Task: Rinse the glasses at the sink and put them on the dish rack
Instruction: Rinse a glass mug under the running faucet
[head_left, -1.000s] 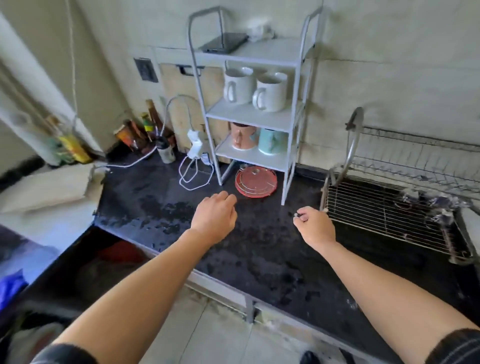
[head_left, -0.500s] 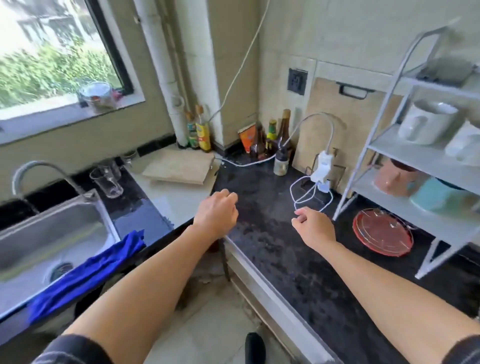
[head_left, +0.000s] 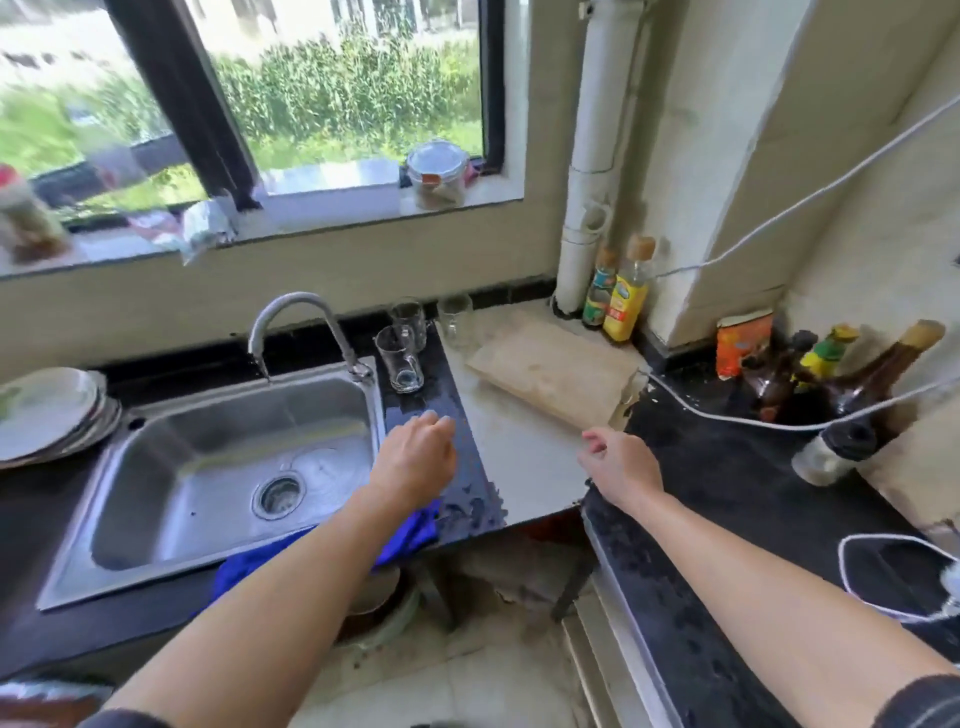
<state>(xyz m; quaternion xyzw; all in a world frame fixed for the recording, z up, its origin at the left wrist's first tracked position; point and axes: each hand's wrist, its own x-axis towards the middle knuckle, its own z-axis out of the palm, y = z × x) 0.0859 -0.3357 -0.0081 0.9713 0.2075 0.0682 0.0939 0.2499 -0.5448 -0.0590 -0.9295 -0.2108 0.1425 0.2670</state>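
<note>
so the three glasses are all parked upright on the counter (head_left: 470, 499) at the back right corner of the sink (head_left: 171, 467); the nearest one, a glass mug (head_left: 400, 364), stands on the wet dark strip just beside the base of the faucet (head_left: 296, 325); a second glass (head_left: 409, 321) sits right behind it; a third glass (head_left: 456, 321) is just to the right on the pale slab, near the wooden cutting board (head_left: 550, 376); both hands are apart from all three.

left hand (head_left: 415, 457) hovers over that same wet strip just right of the sink, nearer the camera than the mug; fingers loosely curled, holding nothing; right hand (head_left: 621, 467) hangs over the front of the pale slab, well apart from the glasses; its fingers are loose too, also holding nothing.

blue cloth (head_left: 410, 535) drapes over the counter's front edge by the sink, partly under the left forearm; stack of plates (head_left: 47, 415) on the counter left of the sink; a couple of bottles (head_left: 621, 296) in the corner by the white pipe (head_left: 592, 156); a lidded jar (head_left: 436, 174) on the windowsill.
</note>
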